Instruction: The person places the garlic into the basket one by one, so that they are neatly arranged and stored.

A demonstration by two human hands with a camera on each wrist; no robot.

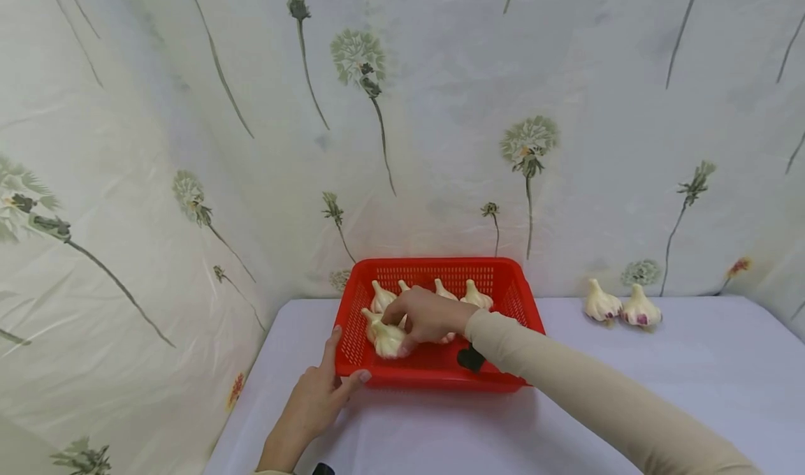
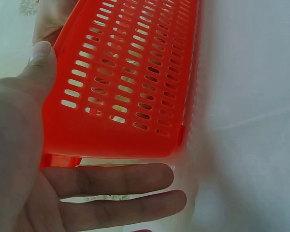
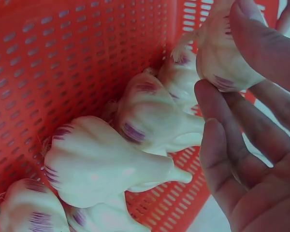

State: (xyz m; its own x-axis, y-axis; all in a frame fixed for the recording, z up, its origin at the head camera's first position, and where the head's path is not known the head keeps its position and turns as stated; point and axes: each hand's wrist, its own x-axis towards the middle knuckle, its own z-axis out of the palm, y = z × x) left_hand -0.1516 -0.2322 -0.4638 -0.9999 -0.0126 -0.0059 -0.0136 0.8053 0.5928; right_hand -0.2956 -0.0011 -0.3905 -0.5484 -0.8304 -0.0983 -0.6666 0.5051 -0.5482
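A red plastic basket (image 1: 440, 378) with slotted walls stands on the table and holds several garlic bulbs (image 3: 94, 164), cream with purple streaks. My right hand (image 1: 434, 316) is inside its left part, pinching one garlic bulb (image 3: 222, 60) between thumb and fingertips. That bulb is close to the basket's front left corner, beside others partly hidden by the hand. At the same corner my left hand (image 1: 317, 395) rests against the outside. Its thumb (image 2: 41, 60) lies along the basket wall, and its fingers (image 2: 121, 179) stretch straight past the end.
Two more garlic bulbs, a left one (image 1: 602, 302) and a right one (image 1: 641, 307), stand on the white-covered table (image 1: 629, 384) right of the basket. A curtain (image 1: 440, 112) with a dandelion print hangs close behind the basket and along the left side.
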